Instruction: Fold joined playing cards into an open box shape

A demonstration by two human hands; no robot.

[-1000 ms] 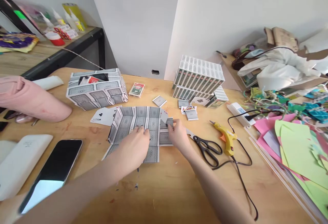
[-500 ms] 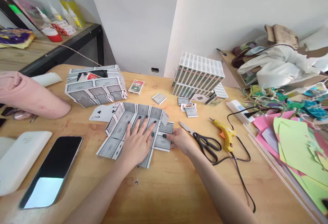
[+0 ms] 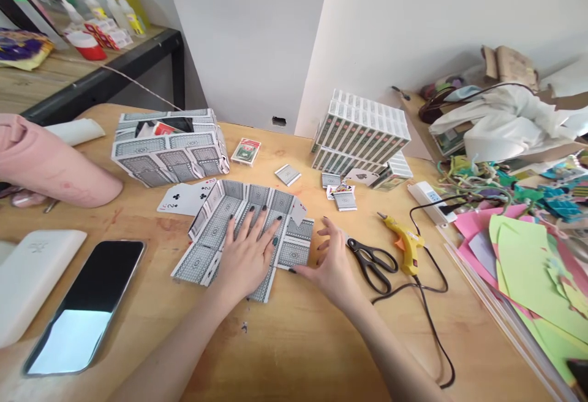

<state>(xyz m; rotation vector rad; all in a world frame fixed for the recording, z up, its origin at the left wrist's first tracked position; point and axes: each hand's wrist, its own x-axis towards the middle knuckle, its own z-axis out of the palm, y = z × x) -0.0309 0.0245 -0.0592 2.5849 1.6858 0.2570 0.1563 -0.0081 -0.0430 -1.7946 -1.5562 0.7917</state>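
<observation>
Under my left hand (image 3: 248,252) lies a panel of joined playing cards (image 3: 197,261), grey backs up, with card walls standing along its far and left sides. That hand presses flat, fingers spread. My right hand (image 3: 333,261) is at the panel's right edge, fingers curved and apart, thumb tip by the lower corner of the right-hand card flap (image 3: 294,254). Nothing shows between its fingers. Face-up cards with clubs (image 3: 181,198) lie partly behind the panel's left wall. Black-handled scissors (image 3: 370,261) rest right of my right hand, their blades partly hidden by it.
A card-covered box (image 3: 169,151) and a red-green card pack (image 3: 247,151) stand behind. Stacked card packs (image 3: 362,126) are at the back right. A yellow glue gun (image 3: 407,242) with its cord lies right, beside a power strip (image 3: 432,200). A phone (image 3: 87,304) lies left.
My right hand has let go of the card flap's right edge and opened, shifting slightly right. My left hand stays flat on the panel. The view has shifted a little.
</observation>
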